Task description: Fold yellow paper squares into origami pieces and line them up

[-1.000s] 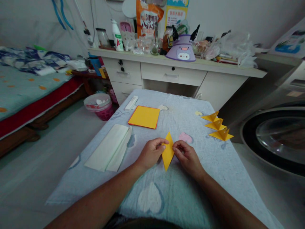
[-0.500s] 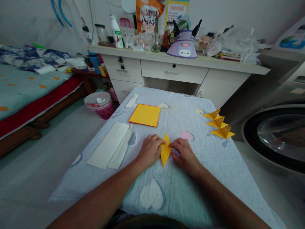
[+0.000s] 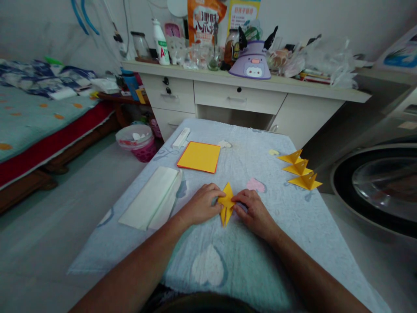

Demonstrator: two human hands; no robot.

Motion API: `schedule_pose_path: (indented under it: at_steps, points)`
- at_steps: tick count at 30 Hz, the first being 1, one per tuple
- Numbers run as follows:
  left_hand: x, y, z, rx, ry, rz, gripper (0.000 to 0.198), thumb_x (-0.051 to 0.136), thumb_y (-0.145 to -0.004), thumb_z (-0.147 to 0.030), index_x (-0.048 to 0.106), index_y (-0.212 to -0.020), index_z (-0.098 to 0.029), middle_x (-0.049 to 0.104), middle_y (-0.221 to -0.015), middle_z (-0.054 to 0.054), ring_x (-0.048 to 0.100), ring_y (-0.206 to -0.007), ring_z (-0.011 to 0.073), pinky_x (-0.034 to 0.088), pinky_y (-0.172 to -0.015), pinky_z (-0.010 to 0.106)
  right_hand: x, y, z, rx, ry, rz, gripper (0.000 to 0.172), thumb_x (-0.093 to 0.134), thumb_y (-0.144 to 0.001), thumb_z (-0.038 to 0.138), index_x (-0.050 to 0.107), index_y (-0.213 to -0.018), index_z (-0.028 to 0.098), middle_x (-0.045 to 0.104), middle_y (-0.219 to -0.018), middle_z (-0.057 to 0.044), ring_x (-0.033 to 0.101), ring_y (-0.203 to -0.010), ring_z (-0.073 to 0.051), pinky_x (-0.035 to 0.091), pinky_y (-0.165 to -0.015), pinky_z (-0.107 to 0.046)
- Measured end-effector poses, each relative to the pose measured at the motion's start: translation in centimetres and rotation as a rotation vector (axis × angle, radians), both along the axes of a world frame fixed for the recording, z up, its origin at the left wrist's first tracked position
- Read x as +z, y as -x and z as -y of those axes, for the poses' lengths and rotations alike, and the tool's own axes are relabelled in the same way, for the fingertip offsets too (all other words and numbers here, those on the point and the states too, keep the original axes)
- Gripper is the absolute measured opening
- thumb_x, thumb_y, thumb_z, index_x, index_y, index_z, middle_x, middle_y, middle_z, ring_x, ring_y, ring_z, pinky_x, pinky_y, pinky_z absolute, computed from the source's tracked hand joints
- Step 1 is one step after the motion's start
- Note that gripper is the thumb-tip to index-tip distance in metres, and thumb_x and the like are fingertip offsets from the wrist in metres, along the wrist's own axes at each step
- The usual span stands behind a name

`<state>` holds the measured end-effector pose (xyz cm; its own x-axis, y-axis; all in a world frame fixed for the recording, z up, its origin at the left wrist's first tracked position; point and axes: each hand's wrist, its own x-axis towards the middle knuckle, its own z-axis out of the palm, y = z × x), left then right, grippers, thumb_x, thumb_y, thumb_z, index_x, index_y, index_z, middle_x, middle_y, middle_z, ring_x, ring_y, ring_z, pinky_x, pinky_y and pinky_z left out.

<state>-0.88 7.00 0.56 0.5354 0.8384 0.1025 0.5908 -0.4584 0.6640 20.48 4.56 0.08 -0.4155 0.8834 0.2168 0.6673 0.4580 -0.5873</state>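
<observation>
Between my two hands, a folded yellow origami paper (image 3: 227,201) lies on the cloth-covered table, one point facing away from me and a split lower end facing me. My left hand (image 3: 206,201) pinches its left edge between thumb and fingers. On the opposite edge, my right hand (image 3: 252,211) grips the paper with thumb and fingertips. A stack of square yellow and orange paper (image 3: 199,157) sits beyond my left hand. Toward the right edge of the table stand several folded yellow paper cranes (image 3: 305,180) in a row.
Left of my hands lies a folded pale cloth or paper (image 3: 150,200), with a small white box (image 3: 181,138) behind it. A desk (image 3: 241,93) stands past the table (image 3: 247,269). A washing machine (image 3: 378,182) is at right, a pink bin (image 3: 140,143) at left.
The paper between my hands has gone from a plain diamond to a shape with side flaps folded and a split lower end. My hands stay in nearly the same place.
</observation>
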Motion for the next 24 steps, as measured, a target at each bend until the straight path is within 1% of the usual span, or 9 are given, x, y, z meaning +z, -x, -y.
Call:
schedule_pose_path:
  at_steps: [2, 5, 8, 11, 14, 16, 19, 21, 24]
  points:
    - [0.0, -0.2, -0.2, 0.03, 0.013, 0.028, 0.02, 0.055, -0.085, -0.021, 0.068, -0.099, -0.017, 0.064, -0.1, 0.006, 0.057, -0.099, 0.0208, 0.044, -0.091, 0.033, -0.2, 0.1, -0.1, -0.022, -0.008, 0.008, 0.017, 0.055, -0.089, 0.018, 0.069, -0.098, 0.018, 0.064, -0.092, -0.008, 0.053, -0.09, -0.022, 0.039, -0.082, -0.038]
    - [-0.2, -0.8, -0.4, 0.098, -0.001, 0.022, 0.016, 0.051, -0.087, -0.02, 0.066, -0.085, -0.017, 0.064, -0.089, 0.005, 0.058, -0.09, 0.0192, 0.044, -0.082, 0.031, -0.6, 0.2, -0.3, -0.071, -0.032, 0.022, 0.015, 0.054, -0.089, 0.018, 0.069, -0.093, 0.019, 0.065, -0.089, -0.007, 0.053, -0.087, -0.022, 0.04, -0.082, -0.038]
    - [-0.5, -1.3, -0.4, 0.16, -0.046, 0.002, 0.015, 0.05, -0.087, -0.019, 0.064, -0.08, -0.017, 0.062, -0.084, 0.003, 0.058, -0.086, 0.0183, 0.043, -0.078, 0.029, -0.9, 0.3, -0.3, -0.137, -0.048, 0.017, 0.014, 0.055, -0.087, 0.018, 0.067, -0.093, 0.019, 0.065, -0.086, -0.007, 0.054, -0.084, -0.023, 0.041, -0.079, -0.039]
    - [-0.8, -1.6, -0.2, 0.2, -0.083, -0.023, 0.012, 0.052, -0.086, -0.019, 0.061, -0.078, -0.018, 0.059, -0.083, 0.003, 0.057, -0.085, 0.0178, 0.042, -0.076, 0.029, -0.7, 0.3, 0.0, -0.17, -0.127, -0.021, 0.019, 0.055, -0.084, 0.015, 0.064, -0.102, 0.017, 0.064, -0.092, -0.009, 0.054, -0.088, -0.025, 0.044, -0.08, -0.041]
    - [-1.0, -1.7, -0.1, 0.219, -0.113, -0.063, 0.01, 0.053, -0.085, -0.019, 0.058, -0.076, -0.019, 0.057, -0.082, 0.002, 0.056, -0.082, 0.0177, 0.042, -0.074, 0.028, -0.1, 0.4, 0.6, -0.086, -0.214, -0.045, 0.027, 0.051, -0.084, 0.01, 0.062, -0.107, 0.019, 0.062, -0.1, -0.011, 0.053, -0.095, -0.026, 0.044, -0.084, -0.042]
    - [-1.0, -1.7, 0.0, 0.222, -0.12, -0.08, 0.009, 0.054, -0.084, -0.018, 0.056, -0.076, -0.019, 0.056, -0.081, 0.002, 0.055, -0.081, 0.0178, 0.041, -0.072, 0.029, 0.2, 0.6, 0.8, -0.01, -0.235, -0.037, 0.031, 0.048, -0.085, 0.008, 0.063, -0.11, 0.019, 0.062, -0.102, -0.011, 0.052, -0.095, -0.025, 0.045, -0.082, -0.042]
    - [-0.9, -1.8, 0.0, 0.229, -0.121, -0.057, 0.005, 0.056, -0.082, -0.015, 0.054, -0.081, -0.02, 0.057, -0.082, 0.001, 0.055, -0.08, 0.0177, 0.041, -0.072, 0.029, 0.1, 0.7, 0.9, 0.047, -0.225, 0.025, 0.033, 0.048, -0.084, 0.008, 0.065, -0.11, 0.018, 0.062, -0.101, -0.011, 0.051, -0.093, -0.025, 0.045, -0.081, -0.042]
    - [-0.9, -1.9, 0.1, 0.244, -0.121, -0.033, 0.009, 0.056, -0.081, -0.014, 0.052, -0.084, -0.021, 0.058, -0.082, 0.0, 0.055, -0.08, 0.0175, 0.042, -0.072, 0.029, -0.1, 0.7, 0.8, 0.057, -0.197, 0.068, 0.033, 0.048, -0.084, 0.007, 0.067, -0.108, 0.018, 0.062, -0.1, -0.011, 0.051, -0.093, -0.025, 0.044, -0.081, -0.042]
    - [-0.8, -2.0, 0.2, 0.25, -0.129, -0.051, 0.009, 0.055, -0.081, -0.013, 0.051, -0.082, -0.02, 0.057, -0.082, 0.0, 0.054, -0.08, 0.0179, 0.042, -0.073, 0.029, -0.3, 0.6, 0.6, 0.068, -0.17, 0.088, 0.033, 0.049, -0.084, 0.007, 0.069, -0.108, 0.018, 0.063, -0.099, -0.011, 0.051, -0.093, -0.025, 0.044, -0.082, -0.041]
